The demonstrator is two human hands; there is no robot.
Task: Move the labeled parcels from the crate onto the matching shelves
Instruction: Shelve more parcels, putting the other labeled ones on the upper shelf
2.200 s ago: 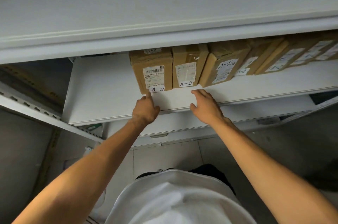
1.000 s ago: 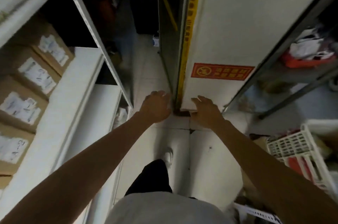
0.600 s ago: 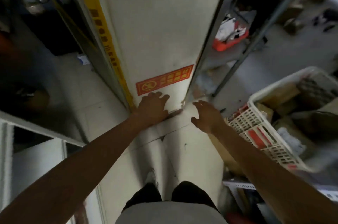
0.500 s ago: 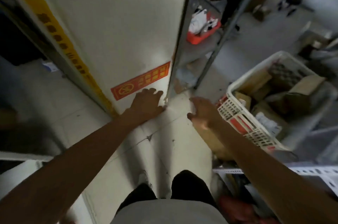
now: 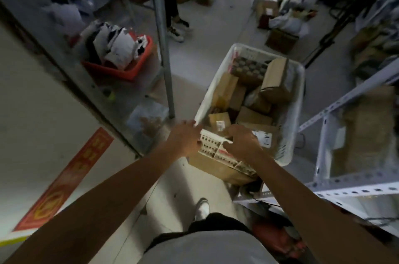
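A white plastic crate [image 5: 297,95] stands on the floor ahead, filled with several brown cardboard parcels [image 5: 277,80]. One parcel at its near right shows a white label reading A-1 [image 5: 266,139]. My left hand [image 5: 185,137] hovers at the crate's near left corner, fingers loosely curled and empty. My right hand [image 5: 241,141] reaches over the crate's near rim, fingers spread above the parcels, holding nothing. The image is blurred by motion.
A metal rack post [image 5: 163,39] stands left of the crate, with an orange tray [image 5: 121,71] of white items behind it. A white perforated shelf frame [image 5: 349,181] is at the right. A seated person's legs [image 5: 174,19] and loose boxes lie farther off.
I have turned away from the A-2 shelf, past the white wall with the red sign, and now face the crate. Both empty hands have come down to its near rim.
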